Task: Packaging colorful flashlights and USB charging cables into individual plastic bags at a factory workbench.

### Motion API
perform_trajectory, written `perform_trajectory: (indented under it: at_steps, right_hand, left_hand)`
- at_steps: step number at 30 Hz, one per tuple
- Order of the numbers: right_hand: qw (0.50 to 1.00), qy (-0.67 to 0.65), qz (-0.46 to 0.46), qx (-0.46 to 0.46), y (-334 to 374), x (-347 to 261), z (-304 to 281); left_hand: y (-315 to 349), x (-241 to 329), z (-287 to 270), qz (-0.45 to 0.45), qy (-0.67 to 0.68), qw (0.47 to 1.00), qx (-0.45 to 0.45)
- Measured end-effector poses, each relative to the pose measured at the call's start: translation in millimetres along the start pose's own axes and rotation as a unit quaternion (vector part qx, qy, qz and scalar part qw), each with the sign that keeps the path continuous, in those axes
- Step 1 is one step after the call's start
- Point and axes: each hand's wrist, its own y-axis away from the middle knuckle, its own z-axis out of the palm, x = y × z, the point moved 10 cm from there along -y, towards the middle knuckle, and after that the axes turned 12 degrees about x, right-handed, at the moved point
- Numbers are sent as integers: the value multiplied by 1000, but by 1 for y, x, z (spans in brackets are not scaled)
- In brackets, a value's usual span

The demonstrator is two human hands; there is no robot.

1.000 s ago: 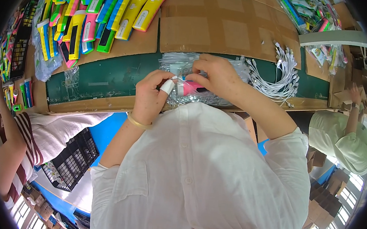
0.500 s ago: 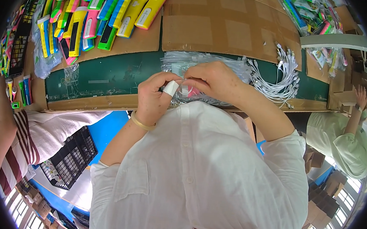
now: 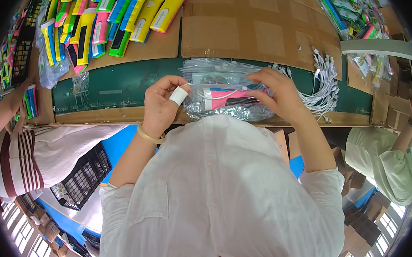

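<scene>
Flanking the pink flashlight (image 3: 222, 101), your hands sit unevenly: the right hand (image 3: 281, 93) is nearer, fingers parted beside its right end and gripping nothing you can see; the left hand (image 3: 161, 102) waits just beyond its left end, fingertips drawn together, on what you cannot tell. The flashlight lies between them amid clear plastic (image 3: 196, 111), long axis left to right, a white cable (image 3: 243, 88) looping across it.

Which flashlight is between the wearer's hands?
The pink flashlight by the table's near edge, a white cable looped over it; those in the upper-left pile lie farther off.
</scene>
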Motion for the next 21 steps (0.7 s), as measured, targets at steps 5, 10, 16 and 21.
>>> perform_trajectory:
  at_steps: [5, 10, 16, 21]
  right_hand:
    - [985, 62, -164, 3, -7, -23, 20]
    - [984, 78, -155, -28, 2, -14, 13]
    - [989, 84, -125, 2, 0, 14, -2]
    - [993, -97, -61, 6, 3, 14, -16]
  left_hand:
    - [5, 15, 9, 67, 7, 997, -36]
    - [14, -3, 11, -2, 102, 994, -44]
    - [1, -19, 16, -54, 60, 996, -45]
    - [-30, -41, 37, -136, 31, 987, -86]
